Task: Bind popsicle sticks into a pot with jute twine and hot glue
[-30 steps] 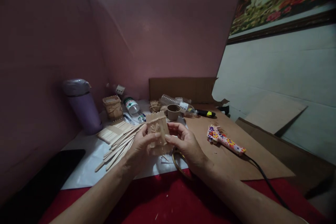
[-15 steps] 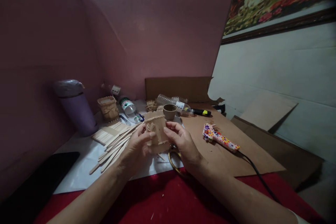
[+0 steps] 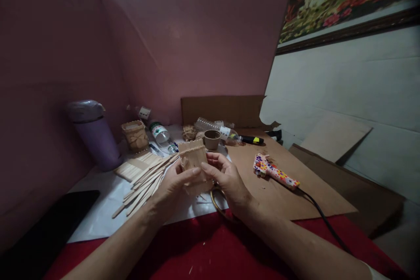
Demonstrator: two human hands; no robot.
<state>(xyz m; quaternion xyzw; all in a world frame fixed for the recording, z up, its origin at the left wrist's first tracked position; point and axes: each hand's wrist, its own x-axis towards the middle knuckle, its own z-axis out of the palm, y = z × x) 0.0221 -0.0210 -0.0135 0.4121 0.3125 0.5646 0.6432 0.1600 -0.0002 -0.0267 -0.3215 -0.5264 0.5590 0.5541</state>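
1. While both hands meet above the table's near middle, the left hand (image 3: 172, 186) and the right hand (image 3: 226, 179) together clasp a small box of wooden craft sticks (image 3: 194, 162), held upright just above the white sheet (image 3: 98, 214).
2. The left hand's thumb lies across the front of the box, and the fingers of the right hand curl round its right side; both are closed on it.
3. Just left of the hands, a loose spread of craft sticks (image 3: 144, 183) fans over the white sheet, touching a flat stack of more sticks (image 3: 136, 165) behind it.
4. Behind the box stands a small brown cup (image 3: 212, 139), with a ball of twine (image 3: 189, 132) beside it and two plastic bottles lying on their sides, one (image 3: 161, 134) to the left, one (image 3: 216, 127) to the right.
5. A finished stick basket (image 3: 135, 135) stands near the purple tumbler (image 3: 93, 133) at the far left.
6. To the right, a flower-patterned glue gun (image 3: 274, 172) lies on brown cardboard (image 3: 295, 197), its black cord trailing toward the near edge.
7. A yellow-and-black cutter (image 3: 252, 140) rests farther back.
8. A gold ring-shaped handle (image 3: 216, 203) shows partly under the right hand; what it belongs to is unclear.
9. A dark phone (image 3: 49, 223) lies at the near left on the red cloth (image 3: 210, 249).
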